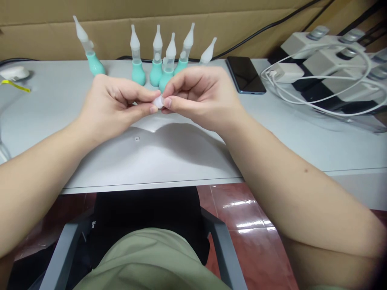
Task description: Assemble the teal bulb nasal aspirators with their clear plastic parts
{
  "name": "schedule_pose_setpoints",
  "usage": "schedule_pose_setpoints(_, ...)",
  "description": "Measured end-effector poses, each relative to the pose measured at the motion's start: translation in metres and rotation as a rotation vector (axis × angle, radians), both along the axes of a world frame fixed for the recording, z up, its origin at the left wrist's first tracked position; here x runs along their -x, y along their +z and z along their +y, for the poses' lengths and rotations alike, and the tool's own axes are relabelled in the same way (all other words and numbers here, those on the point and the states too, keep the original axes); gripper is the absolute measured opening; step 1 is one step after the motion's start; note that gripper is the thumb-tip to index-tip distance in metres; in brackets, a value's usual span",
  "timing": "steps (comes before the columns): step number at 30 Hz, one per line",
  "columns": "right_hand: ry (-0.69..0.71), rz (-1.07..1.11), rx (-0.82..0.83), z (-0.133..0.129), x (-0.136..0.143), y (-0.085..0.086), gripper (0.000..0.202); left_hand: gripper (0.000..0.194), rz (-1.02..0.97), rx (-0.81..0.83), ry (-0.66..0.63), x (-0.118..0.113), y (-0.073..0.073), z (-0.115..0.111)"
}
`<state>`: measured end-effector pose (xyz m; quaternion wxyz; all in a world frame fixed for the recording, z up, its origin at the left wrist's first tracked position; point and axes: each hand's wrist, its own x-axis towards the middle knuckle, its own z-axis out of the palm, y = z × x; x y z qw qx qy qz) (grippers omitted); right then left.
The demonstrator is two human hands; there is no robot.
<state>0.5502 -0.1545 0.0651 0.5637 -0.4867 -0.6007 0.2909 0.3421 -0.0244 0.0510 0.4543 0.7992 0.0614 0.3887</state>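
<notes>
My left hand [116, 102] and my right hand [202, 94] meet over the desk, both pinching a small whitish translucent piece [159, 102] between thumb and fingers. Just behind them stand several teal bulbs with clear tubes and white pointed tips, one of them [138, 72] behind my left fingers. Another teal bulb [96, 64] leans by itself farther left. Behind my right hand a white tip [208, 51] sticks up, its lower part hidden. A tiny white ring [137, 139] lies on the desk in front of my left hand.
A black phone [245, 74] lies right of the bulbs. Farther right are a white charger [288, 73] with looped cable and grey-white blocks [320, 60]. A white device [14, 73] sits at far left. Cardboard [105, 36] backs the grey desk [181, 173].
</notes>
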Motion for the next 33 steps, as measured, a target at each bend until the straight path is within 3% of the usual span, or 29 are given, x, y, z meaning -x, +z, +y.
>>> schedule_pose_setpoints(8, -0.188, -0.394, -0.191, -0.003, 0.003, -0.004, 0.022, 0.025, -0.003, 0.056, 0.043, -0.003, 0.0, -0.004)
schedule_pose_setpoints(15, -0.215, -0.643, -0.209, -0.009, 0.0, 0.006, 0.023, 0.025, 0.041, 0.091, 0.023, -0.002, 0.004, -0.008)
schedule_pose_setpoints(19, -0.276, -0.673, -0.161, -0.01, 0.003, 0.009, 0.027, 0.031, 0.077, 0.099, 0.045, -0.002, 0.007, -0.01)
schedule_pose_setpoints(23, -0.244, -0.63, -0.266, -0.008, 0.006, 0.006, 0.03, 0.027, 0.07, 0.087, 0.046, -0.001, 0.008, -0.011)
schedule_pose_setpoints(33, -0.219, -0.654, -0.295, -0.014, 0.003, 0.009, 0.031, 0.031, 0.141, 0.056, 0.019, 0.001, 0.006, -0.006)
